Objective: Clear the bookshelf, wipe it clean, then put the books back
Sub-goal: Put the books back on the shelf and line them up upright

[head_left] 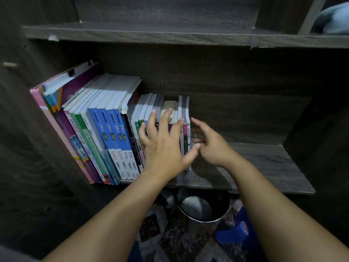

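On the dark wooden bookshelf [260,163], our row of books [113,133] stands packed against the left wall, leaning a little. Our left hand [164,146] lies with fingers spread across the spines of the smaller books at the row's right end. Our right hand [211,144], fingers loosely curved and gripping nothing, sits just beside the outermost thin book [188,129]. Below the shelf we see a metal bin [200,208].

Dim, light from above brightening the books' [113,87] top edges; right hand [209,142] motion-blurred; shelf [264,161] edges bow.
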Action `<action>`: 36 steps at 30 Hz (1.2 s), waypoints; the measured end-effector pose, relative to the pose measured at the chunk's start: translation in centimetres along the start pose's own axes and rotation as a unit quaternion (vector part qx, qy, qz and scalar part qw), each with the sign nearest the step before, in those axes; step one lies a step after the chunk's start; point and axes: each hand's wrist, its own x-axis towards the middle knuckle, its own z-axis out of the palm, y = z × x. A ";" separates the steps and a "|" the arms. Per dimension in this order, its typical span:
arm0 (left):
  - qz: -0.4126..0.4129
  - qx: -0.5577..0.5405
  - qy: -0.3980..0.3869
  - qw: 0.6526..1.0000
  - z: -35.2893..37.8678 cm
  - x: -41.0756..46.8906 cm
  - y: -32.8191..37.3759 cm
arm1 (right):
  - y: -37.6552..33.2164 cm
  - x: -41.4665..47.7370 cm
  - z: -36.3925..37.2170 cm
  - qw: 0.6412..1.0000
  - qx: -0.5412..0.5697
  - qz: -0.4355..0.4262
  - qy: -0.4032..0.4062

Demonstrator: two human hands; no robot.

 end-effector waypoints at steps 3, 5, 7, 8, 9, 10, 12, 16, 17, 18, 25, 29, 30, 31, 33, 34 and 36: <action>-0.002 -0.051 0.064 0.997 -0.6 -0.7 0.9 | -0.3 -0.1 -0.1 1.000 -0.003 -0.002 0.007; -0.016 -0.120 0.086 0.989 -0.7 -1.4 1.6 | -0.6 -0.1 0.2 1.000 -0.018 -0.010 0.017; -0.051 -0.176 0.052 0.982 -1.3 -2.0 2.5 | -0.5 0.0 0.3 0.998 -0.046 -0.028 0.023; -0.072 -0.183 0.021 0.980 -1.6 -2.1 2.8 | -0.6 0.0 0.3 0.998 -0.051 -0.030 0.023; -0.089 -0.178 -0.014 0.980 -1.7 -2.2 2.9 | -0.6 0.0 0.3 0.998 -0.049 -0.031 0.020; -0.101 -0.167 -0.046 0.980 -1.8 -2.2 2.9 | -0.7 0.0 0.3 0.998 -0.044 -0.033 0.018; -0.108 -0.131 -0.100 0.980 -1.7 -2.0 2.7 | -0.8 -0.2 0.2 0.999 -0.026 -0.033 0.014; -0.075 -0.057 -0.111 0.989 -1.3 -1.7 1.9 | -0.9 -0.2 0.1 1.000 -0.005 -0.027 0.004; -0.073 -0.045 -0.114 0.990 -1.7 -1.4 1.8 | -1.0 -0.2 0.1 1.000 -0.004 -0.026 0.001; -0.071 -0.034 -0.116 0.990 -2.2 -1.1 1.6 | -1.1 -0.3 0.2 1.000 -0.002 -0.027 -0.001; -0.046 0.014 -0.169 0.984 -7.9 -0.6 0.1 | -2.4 0.2 0.6 0.992 -0.085 -0.095 0.013; -0.028 0.016 -0.203 0.979 -10.2 -0.6 -1.7 | -3.0 0.5 1.7 0.983 -0.148 -0.108 0.011; -0.022 0.020 -0.212 0.977 -10.5 -0.5 -2.0 | -3.2 0.5 2.1 0.980 -0.167 -0.106 0.014; -0.017 0.025 -0.217 0.976 -10.6 -0.5 -2.2 | -3.4 0.5 2.5 0.974 -0.200 -0.105 0.020; -0.010 0.033 -0.219 0.975 -10.7 -0.5 -2.6 | -4.0 0.3 3.3 0.951 -0.287 -0.111 0.039; -0.007 0.036 -0.222 0.974 -10.7 -0.5 -2.7 | -4.2 0.3 3.7 0.945 -0.304 -0.112 0.051; -0.002 0.037 -0.234 0.971 -10.8 -0.6 -2.9 | -4.4 0.4 4.3 0.951 -0.280 -0.099 0.082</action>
